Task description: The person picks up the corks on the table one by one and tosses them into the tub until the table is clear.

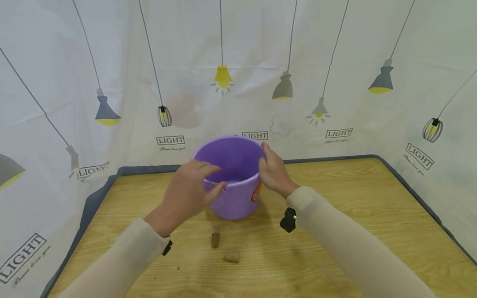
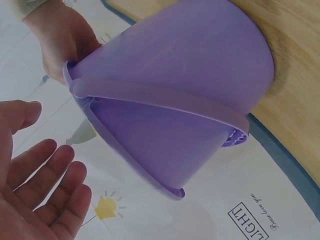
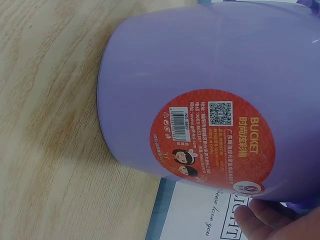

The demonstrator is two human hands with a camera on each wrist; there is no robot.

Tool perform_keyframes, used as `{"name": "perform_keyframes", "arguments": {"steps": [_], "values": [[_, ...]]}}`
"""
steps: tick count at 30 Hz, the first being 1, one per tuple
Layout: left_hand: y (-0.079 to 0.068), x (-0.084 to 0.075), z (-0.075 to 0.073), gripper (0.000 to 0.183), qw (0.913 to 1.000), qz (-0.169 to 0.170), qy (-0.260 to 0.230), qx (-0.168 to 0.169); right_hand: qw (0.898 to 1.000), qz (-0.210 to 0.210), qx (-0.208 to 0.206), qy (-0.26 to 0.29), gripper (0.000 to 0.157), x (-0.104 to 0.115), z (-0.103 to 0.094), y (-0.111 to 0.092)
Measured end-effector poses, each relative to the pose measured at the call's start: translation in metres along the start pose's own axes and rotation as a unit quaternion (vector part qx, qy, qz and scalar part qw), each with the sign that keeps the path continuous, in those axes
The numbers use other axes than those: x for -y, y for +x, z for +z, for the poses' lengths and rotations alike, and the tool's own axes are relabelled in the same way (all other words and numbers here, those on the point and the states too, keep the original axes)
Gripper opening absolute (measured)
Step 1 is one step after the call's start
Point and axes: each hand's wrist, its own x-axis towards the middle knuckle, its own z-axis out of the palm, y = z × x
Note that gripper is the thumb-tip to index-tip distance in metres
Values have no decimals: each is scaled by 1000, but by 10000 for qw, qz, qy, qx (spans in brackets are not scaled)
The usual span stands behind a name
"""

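Observation:
A purple plastic bucket stands upright towards the back of the wooden table. My right hand grips its rim on the right side, thumb on top; in the right wrist view only some fingers show, beneath the bucket wall. On the left, my left hand hovers beside the rim, fingers relaxed and spread. The left wrist view shows this hand apart from the bucket and holding nothing. The bucket's handle hangs down against its outer wall. A round red label marks the right side.
Two small brown pieces, one cork-like cylinder and one paler lump, lie on the table in front of the bucket. A few dark specks lie to their left. Lamp-printed cloth encloses the table at the back and sides.

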Motion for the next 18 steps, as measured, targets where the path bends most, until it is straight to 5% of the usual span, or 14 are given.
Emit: {"name": "perform_keyframes", "arguments": {"steps": [18], "values": [[-19,0,3,28,9988,286,-293,-280,10000,-14,23,12,61,-2,0,0]]}}
